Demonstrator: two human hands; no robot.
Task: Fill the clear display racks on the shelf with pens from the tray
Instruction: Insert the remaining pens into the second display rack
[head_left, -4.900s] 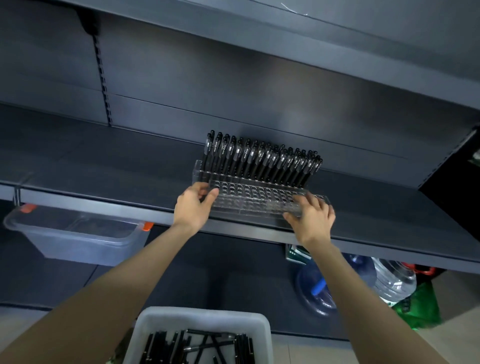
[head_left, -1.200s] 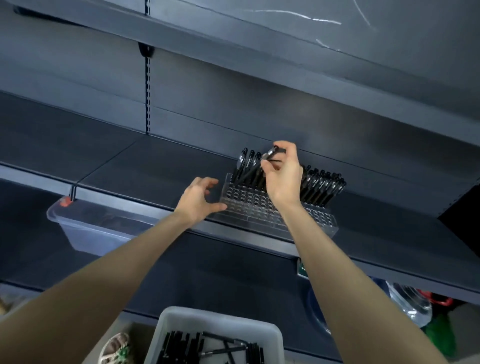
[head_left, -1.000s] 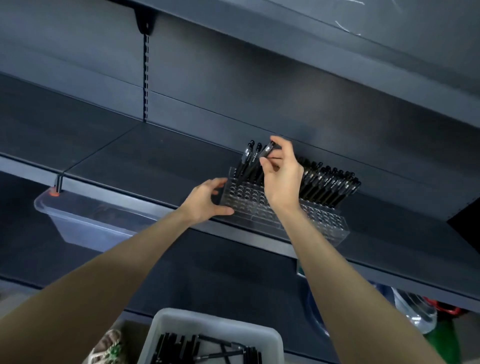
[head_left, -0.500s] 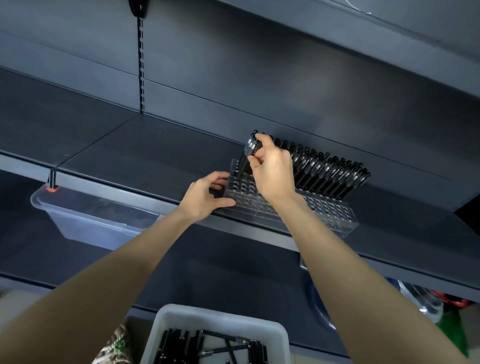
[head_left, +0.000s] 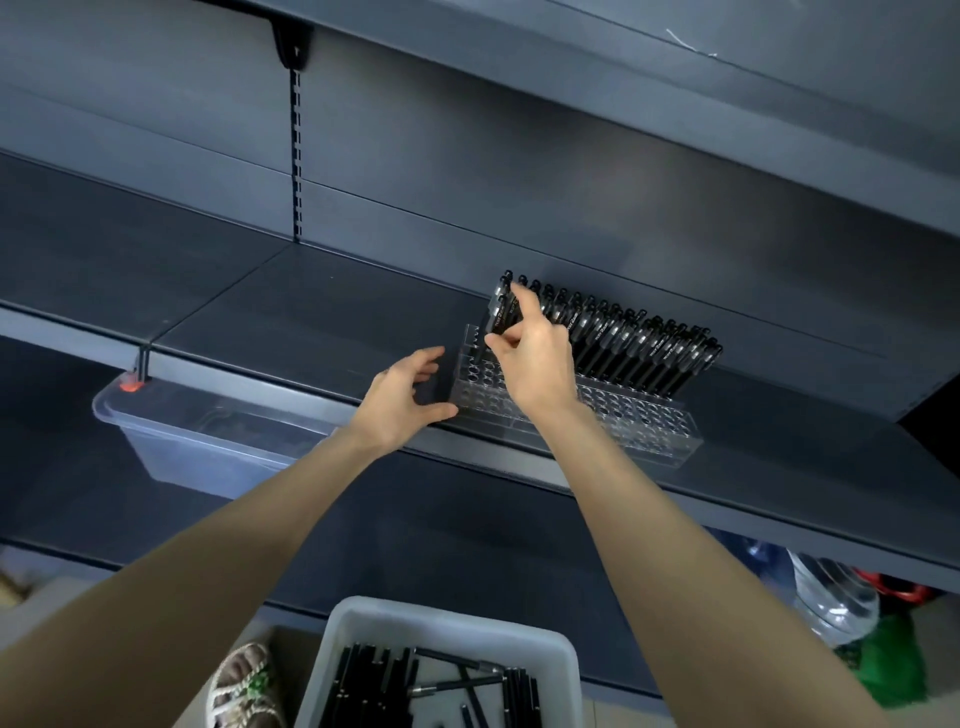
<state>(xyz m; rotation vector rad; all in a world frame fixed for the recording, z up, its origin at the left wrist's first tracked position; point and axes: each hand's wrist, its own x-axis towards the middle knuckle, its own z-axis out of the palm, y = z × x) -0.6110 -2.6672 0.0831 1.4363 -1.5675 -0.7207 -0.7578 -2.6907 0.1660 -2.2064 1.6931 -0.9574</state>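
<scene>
One rack (head_left: 641, 423): right hand (head_left: 537, 366) pinches one pen (head_left: 497, 314); left hand (head_left: 400, 400) spread open beside it.

A shop aisle, by its retail shelving.
Its dark metal shelves (head_left: 311, 312) hang on a slotted upright (head_left: 296, 156); a clear display rack (head_left: 649, 421) holds black pens (head_left: 639, 343) in a row.

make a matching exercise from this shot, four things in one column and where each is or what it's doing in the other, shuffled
Column 1
1 clear display rack
2 white tray
3 clear storage bin
4 right hand

Column 2
a under the shelf, left side
b pinching a pen
c on the shelf
d bottom of view, loose pens inside

Pairs: 1-c, 2-d, 3-a, 4-b
</scene>
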